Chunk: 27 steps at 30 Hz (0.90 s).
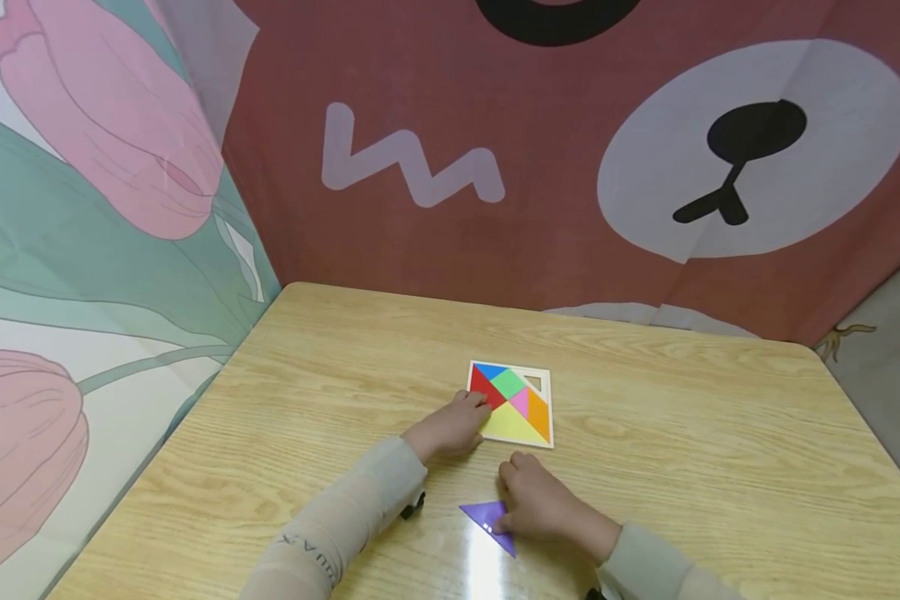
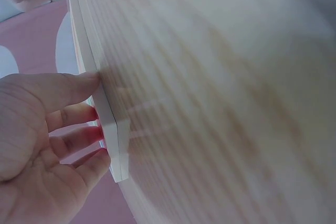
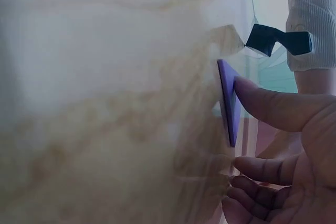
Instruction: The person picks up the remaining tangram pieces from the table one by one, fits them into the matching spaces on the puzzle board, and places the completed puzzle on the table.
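A square tangram board [image 1: 546, 377] lies on the table, holding red, blue, green, pink, orange and yellow pieces. Its upper right corner shows a bare cream recess with a small triangular hole. My left hand [image 1: 453, 423] grips the board's left side, fingertips over the red piece [image 1: 483, 384]. In the left wrist view, the thumb bears on the board's edge [image 2: 107, 116]. Nearer to me, a purple triangle [image 1: 487, 514] lies on the table under my right thumb [image 3: 268, 100]. The other fingers of my right hand [image 1: 536, 500] are bent and stand apart from the triangle, near the tabletop.
The wooden table [image 1: 720, 467] extends around both hands. Behind it hangs a cloth [image 1: 420, 250] with a bear picture, and a flower-patterned cloth [image 1: 120, 275] is at the left. Black wrist mount parts [image 1: 414, 505] show beneath the left sleeve.
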Tool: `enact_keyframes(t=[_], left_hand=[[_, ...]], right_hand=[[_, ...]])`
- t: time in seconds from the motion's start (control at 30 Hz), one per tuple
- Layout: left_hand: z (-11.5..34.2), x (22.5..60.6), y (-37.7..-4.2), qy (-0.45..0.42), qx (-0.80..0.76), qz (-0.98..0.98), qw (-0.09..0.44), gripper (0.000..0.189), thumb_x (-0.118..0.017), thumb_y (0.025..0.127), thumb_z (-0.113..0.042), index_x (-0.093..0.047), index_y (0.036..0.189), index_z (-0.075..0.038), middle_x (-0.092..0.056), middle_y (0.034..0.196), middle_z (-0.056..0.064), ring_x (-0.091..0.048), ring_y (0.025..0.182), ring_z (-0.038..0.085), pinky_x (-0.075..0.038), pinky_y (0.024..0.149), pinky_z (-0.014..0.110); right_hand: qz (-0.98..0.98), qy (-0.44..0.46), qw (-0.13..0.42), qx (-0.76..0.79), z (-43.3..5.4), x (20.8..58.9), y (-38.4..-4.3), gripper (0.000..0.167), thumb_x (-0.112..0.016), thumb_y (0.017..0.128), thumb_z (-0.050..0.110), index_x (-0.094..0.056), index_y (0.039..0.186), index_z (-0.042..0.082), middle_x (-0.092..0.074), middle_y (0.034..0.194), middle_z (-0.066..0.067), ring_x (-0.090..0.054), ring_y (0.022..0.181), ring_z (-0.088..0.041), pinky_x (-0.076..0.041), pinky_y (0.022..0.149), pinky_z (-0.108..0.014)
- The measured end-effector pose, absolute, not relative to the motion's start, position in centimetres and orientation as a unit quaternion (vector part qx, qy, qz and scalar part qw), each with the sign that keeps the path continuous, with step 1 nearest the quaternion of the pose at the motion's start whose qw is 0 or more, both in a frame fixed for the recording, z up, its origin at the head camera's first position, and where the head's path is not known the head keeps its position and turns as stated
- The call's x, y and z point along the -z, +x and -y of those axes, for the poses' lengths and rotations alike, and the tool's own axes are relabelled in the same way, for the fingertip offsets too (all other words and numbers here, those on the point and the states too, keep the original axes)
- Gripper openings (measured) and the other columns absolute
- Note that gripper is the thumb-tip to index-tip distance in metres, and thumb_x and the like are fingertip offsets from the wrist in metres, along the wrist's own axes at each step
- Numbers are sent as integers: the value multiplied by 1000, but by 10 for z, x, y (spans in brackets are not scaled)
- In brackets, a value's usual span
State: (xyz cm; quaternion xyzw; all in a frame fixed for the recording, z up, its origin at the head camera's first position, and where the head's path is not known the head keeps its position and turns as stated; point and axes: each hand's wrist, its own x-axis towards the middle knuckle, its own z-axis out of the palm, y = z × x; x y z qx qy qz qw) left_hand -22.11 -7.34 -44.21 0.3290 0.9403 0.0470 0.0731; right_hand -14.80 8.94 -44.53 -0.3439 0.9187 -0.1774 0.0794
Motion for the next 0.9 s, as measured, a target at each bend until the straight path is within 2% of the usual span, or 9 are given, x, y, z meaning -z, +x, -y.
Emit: enact_keyframes(t=[0.23,0.47,0.7,0.9], left_hand=[[73,442,-221,328,-48,-941,75,38,-57,80,-16,-50,115,-2,-42,122,11,-38,109,25,-30,95,28],[73,441,-221,328,-56,-940,82,36,-56,81,-15,-50,113,-2,-42,122,10,-37,108,24,-31,94,27],[73,442,-222,330,-57,-939,77,32,-55,80,-14,-51,111,-3,-43,120,10,-38,106,24,-33,92,28],[73,444,-222,330,-58,-939,76,33,-56,80,-14,-51,110,-3,-43,119,10,-38,106,24,-33,92,28]], right_hand=[[-920,-323,102,199,-85,442,-140,41,-76,57,33,-44,69,11,-32,69,3,-32,66,-13,-31,53,-22],[-926,-312,102,184,-82,440,-133,35,-75,58,27,-48,72,9,-34,69,3,-34,64,-12,-32,51,-22],[-923,-331,79,179,-80,438,-133,31,-75,55,17,-51,73,9,-36,67,4,-36,63,-12,-34,53,-23],[-916,-345,87,183,-79,437,-134,29,-73,53,10,-54,75,10,-38,68,5,-37,64,-11,-34,54,-21]])
